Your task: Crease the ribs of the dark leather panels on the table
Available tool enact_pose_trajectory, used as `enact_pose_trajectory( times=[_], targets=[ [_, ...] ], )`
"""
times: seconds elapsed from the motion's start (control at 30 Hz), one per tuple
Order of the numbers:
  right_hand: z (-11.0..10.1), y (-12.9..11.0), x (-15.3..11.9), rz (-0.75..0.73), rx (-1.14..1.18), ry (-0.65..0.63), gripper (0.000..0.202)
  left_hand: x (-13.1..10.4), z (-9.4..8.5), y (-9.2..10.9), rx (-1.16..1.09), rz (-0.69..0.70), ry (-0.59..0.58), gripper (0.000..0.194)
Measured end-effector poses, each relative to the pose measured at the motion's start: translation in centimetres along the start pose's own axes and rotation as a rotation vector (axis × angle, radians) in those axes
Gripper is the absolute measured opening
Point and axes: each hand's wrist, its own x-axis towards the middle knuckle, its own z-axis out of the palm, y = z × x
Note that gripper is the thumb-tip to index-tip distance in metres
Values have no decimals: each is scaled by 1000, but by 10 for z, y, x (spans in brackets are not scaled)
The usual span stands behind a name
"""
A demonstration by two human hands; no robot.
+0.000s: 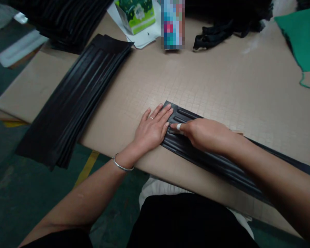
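Left hand lies flat, fingers slightly apart and clamped on nothing, over the left end of a long, ribbed, leather-like black strip, apparently to keep it from sliding. Right hand, a white band around its index finger, touches near that end; whether it grips anything, I cannot tell. Along the tan counter's front edge, the strip looks faintly glossy, its lengthwise ridges stopping before a plain end.
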Motion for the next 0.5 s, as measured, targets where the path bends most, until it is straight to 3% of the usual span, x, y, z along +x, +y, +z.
enact_pose_trajectory(
  times=[0.13, 0.23, 0.37, 0.5],
  targets=[
    [-9, 4, 2, -10, 27, -32, 43, 1, 0, 0, 3, -7, -5, 57],
    [-7, 10, -19, 12, 22, -47, 43, 2, -1, 0, 21, -7, -22, 60],
    [21, 34, -87, 136, -2, -101, 53, 3, -2, -1, 40, -4, -38, 61],
    [74, 71, -184, 319, 17, -62, 75, 3, -2, -3, 54, 0, -54, 62]
  ],
)
